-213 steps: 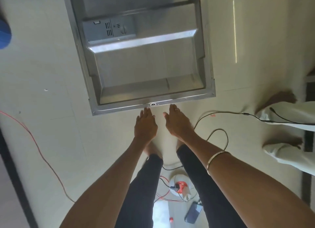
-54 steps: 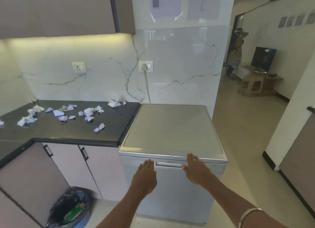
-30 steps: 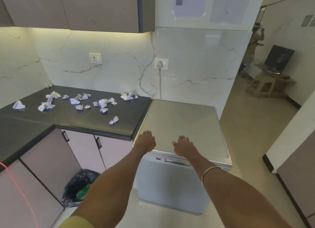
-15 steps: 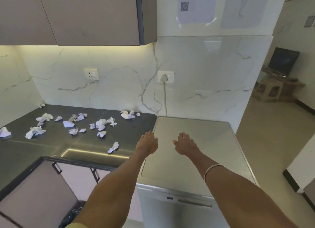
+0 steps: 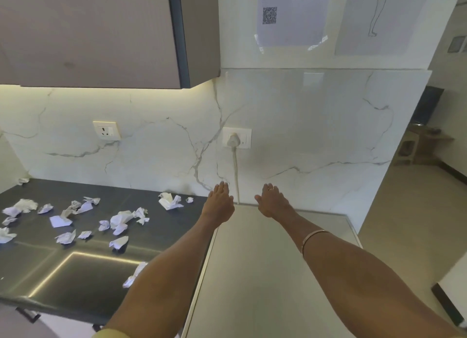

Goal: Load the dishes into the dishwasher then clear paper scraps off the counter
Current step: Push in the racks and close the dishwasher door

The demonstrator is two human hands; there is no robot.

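With the grey steel dishwasher [image 5: 265, 274] now shut below us, our left hand [image 5: 219, 203] and right hand [image 5: 271, 202] hover empty, fingers straight, while crumpled white paper scraps [image 5: 121, 220] still litter the dark counter's [image 5: 83, 282] back edge.

Crumpled white paper scraps [image 5: 118, 220] scattered loose across dark glossy counter [image 5: 83, 279]; pale grey dishwasher [image 5: 265, 274] just right of it, flat top showing, bare.

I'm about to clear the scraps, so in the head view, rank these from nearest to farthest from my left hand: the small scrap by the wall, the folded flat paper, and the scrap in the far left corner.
From the left hand:
1. Small scrap, just to its left by the wall.
2. Folded flat paper, mid-counter, left.
3. Corner scrap, far left against the wall.
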